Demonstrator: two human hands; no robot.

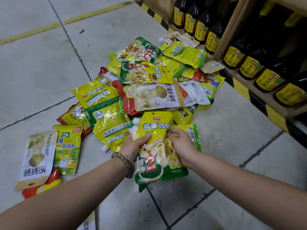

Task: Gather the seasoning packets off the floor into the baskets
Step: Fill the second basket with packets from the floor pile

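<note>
Where the held packet [157, 146] was: between both hands, at the near edge of the pile [149, 83].
Look: yellow top, green base, cartoon chicken, red logo.
Left hand [132, 145]: thumb and fingers clamped on its left edge.
Right hand [181, 143]: fingers curled onto its right side.

Both hands grip a yellow-and-green plastic chicken-print seasoning packet [157, 146] at the near edge of the glossy packet pile [146, 77]: left hand [135, 143], right hand [180, 141].

Dark bottles [214, 35] with yellow labels stand in rows on a wooden shelf [232, 27]. Black-yellow hazard striping [239, 87] edges its base. A painted yellow line [41, 29] runs upper left.
</note>
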